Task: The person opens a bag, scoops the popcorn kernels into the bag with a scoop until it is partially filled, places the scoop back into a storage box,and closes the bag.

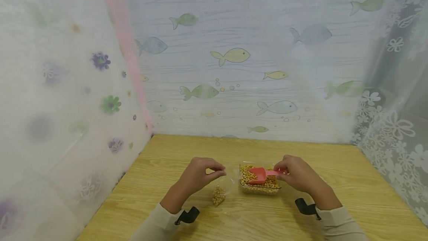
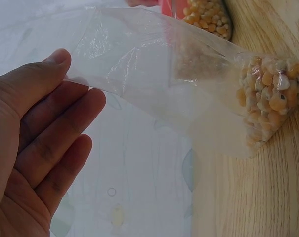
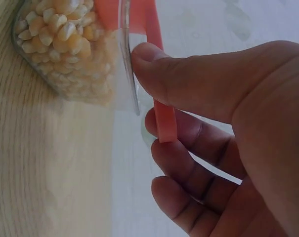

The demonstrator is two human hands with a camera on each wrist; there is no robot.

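My left hand point(image 1: 200, 174) pinches the top edge of a clear plastic bag point(image 2: 134, 59) between thumb and fingers. Corn kernels point(image 2: 270, 94) fill the bag's bottom corner, which sits at the wooden tabletop. To the right stands a clear rectangular container point(image 1: 260, 189) holding many yellow kernels point(image 1: 246, 176). A pink scoop point(image 1: 258, 175) lies over the kernels, its bowl toward the left and its handle crossing the container's right rim. That handle point(image 3: 165, 121) is held between the thumb and fingers of my right hand point(image 1: 297, 172).
The wooden table point(image 1: 200, 144) reaches back to a fish-patterned curtain point(image 1: 234, 84). Flower-patterned sheets hang at the left point(image 1: 67, 103) and right point(image 1: 394, 122). Black wrist cameras sit on the left cuff point(image 1: 188, 215) and right cuff point(image 1: 305, 206).
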